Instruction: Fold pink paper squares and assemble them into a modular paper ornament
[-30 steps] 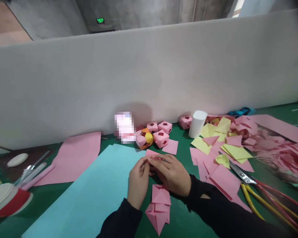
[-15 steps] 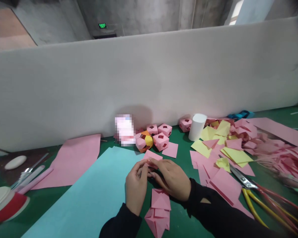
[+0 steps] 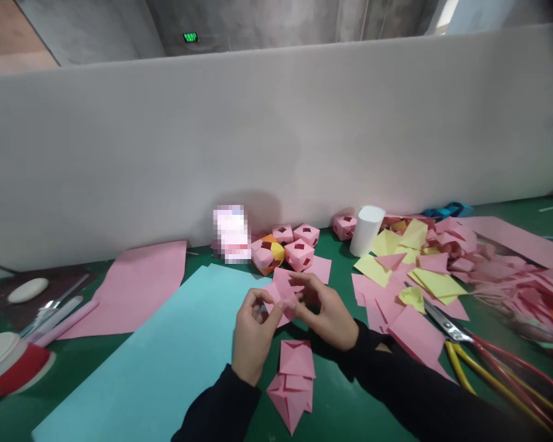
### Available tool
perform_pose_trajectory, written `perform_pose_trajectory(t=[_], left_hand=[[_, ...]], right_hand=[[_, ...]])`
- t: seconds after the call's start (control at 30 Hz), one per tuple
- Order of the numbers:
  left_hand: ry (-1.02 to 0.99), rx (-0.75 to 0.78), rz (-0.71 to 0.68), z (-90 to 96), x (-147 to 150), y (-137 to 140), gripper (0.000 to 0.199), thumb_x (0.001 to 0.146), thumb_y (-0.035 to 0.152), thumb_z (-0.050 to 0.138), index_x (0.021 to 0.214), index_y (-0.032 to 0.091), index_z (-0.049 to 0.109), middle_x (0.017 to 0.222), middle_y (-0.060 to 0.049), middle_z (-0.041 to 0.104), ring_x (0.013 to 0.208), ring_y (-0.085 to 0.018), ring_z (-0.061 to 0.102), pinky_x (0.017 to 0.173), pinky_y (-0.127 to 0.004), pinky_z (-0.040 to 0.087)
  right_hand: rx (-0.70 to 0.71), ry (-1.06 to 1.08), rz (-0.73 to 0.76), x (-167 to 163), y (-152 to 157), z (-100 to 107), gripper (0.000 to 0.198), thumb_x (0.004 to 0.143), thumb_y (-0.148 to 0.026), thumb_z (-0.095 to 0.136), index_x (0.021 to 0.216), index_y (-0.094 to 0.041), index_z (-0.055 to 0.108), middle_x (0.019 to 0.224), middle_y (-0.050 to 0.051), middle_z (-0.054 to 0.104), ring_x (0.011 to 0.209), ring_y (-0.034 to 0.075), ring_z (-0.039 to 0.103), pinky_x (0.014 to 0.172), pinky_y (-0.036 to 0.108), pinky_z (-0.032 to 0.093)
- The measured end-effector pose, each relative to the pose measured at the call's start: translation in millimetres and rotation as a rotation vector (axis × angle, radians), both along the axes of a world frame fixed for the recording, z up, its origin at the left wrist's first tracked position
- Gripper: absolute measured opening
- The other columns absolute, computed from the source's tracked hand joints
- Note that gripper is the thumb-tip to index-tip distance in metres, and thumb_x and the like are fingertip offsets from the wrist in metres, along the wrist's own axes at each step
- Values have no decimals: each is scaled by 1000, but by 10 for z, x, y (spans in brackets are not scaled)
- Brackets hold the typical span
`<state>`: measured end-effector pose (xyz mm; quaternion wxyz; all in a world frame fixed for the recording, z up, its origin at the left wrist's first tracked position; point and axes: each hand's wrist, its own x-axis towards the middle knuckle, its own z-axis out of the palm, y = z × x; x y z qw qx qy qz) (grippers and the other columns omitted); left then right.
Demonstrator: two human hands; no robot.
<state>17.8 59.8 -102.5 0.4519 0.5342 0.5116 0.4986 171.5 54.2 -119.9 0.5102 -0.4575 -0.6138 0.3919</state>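
Between my hands is a creased pink paper square (image 3: 283,283), partly unfolded and standing up from the table. My left hand (image 3: 254,328) pinches its lower left side between thumb and fingers. On the other side, my right hand (image 3: 326,312) grips the paper's right edge, the fingers curved over it. Several folded pink paper pieces (image 3: 297,359) lie overlapped on the green table just below my hands. Beyond the paper sit several pink folded paper balls (image 3: 299,254) with openings in them, one of them mixed with orange and yellow.
A large light-blue sheet (image 3: 166,344) lies to the left, with a pink sheet (image 3: 142,288) behind it. At right are scissors (image 3: 451,325), yellow and pink paper scraps (image 3: 437,285) and a white cylinder (image 3: 367,230). A white partition (image 3: 276,135) rises behind.
The pink paper has been opened out and now shows more of its surface. My right hand has lifted and spread its fingers somewhat; the view has tilted slightly down.
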Motion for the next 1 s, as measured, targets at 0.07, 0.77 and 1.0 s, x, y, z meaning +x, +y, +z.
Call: perform_pose_trajectory(t=[0.07,0.77,1.0], left_hand=[[-8,15,-22,1,12,2,22,71,28,70,75,20,50,75,3,50,63,-10,50,59,-20,43],[-222,-137,-66,-19,6,19,54,70,34,77,117,19,55,97,-8,74,89,-23,71,84,-35,54],[-171,-107,-86,-41,31,42,34,73,35,74,98,16,63,101,-10,73,91,-22,69,83,-33,53]], right_hand=[[-149,186,76,12,51,-36,54,79,-34,68,127,-20,48,93,3,63,63,10,60,59,26,54],[-352,446,71,13,166,-27,45,63,-52,80,82,-19,57,55,-8,46,47,7,43,48,26,52],[-361,467,60,38,161,-7,49,60,-53,82,86,-18,59,48,-11,42,42,7,42,47,29,55]])
